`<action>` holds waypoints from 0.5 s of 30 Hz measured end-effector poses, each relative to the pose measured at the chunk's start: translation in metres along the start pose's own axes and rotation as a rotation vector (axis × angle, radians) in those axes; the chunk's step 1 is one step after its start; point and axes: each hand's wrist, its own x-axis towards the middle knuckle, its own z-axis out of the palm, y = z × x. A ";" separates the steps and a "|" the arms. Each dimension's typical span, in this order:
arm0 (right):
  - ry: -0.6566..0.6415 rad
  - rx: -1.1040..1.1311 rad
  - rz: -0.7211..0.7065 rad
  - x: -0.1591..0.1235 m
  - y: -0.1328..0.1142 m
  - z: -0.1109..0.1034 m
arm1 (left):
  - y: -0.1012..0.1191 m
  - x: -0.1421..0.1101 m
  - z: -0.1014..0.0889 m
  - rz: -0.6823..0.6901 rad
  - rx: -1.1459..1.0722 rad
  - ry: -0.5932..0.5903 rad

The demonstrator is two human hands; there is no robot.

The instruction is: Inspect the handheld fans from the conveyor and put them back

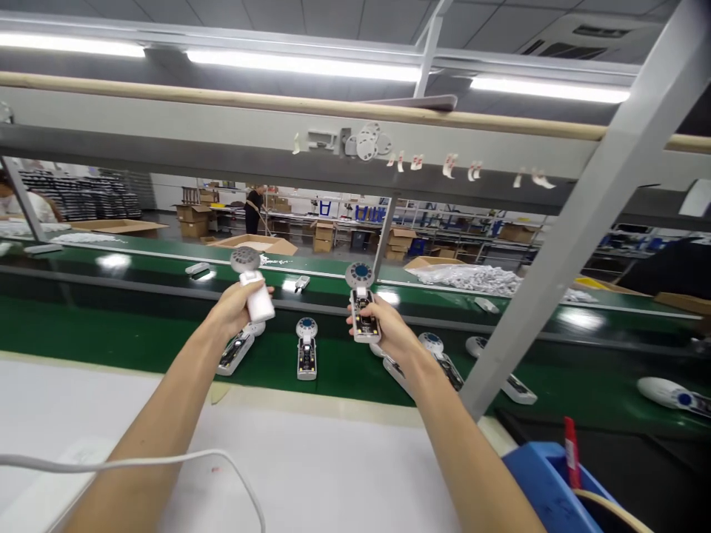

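Note:
My left hand (238, 309) grips a white handheld device (258, 296) by its body, and its round grey perforated head (245, 259) points upward. My right hand (386, 331) holds a similar device (365, 317) with its circuit board exposed, and its round head with a blue centre (360, 275) stands above my fingers. Just below my hands, several more opened devices lie on the green conveyor belt (167, 333). One of them (306, 349) lies upright between my hands, apart from both. Another (236, 352) sits just under my left hand.
A white work surface (311, 474) lies in front of the belt, with a white cable (138, 463) across it. A blue bin (549, 481) stands at lower right. A grey metal strut (589, 207) crosses the right side. Beyond are a bag of white parts (466, 280), cardboard boxes and a person sweeping (254, 211).

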 end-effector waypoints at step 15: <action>-0.158 0.102 -0.214 -0.074 -0.058 0.023 | 0.022 -0.085 0.057 -0.052 -0.419 -0.370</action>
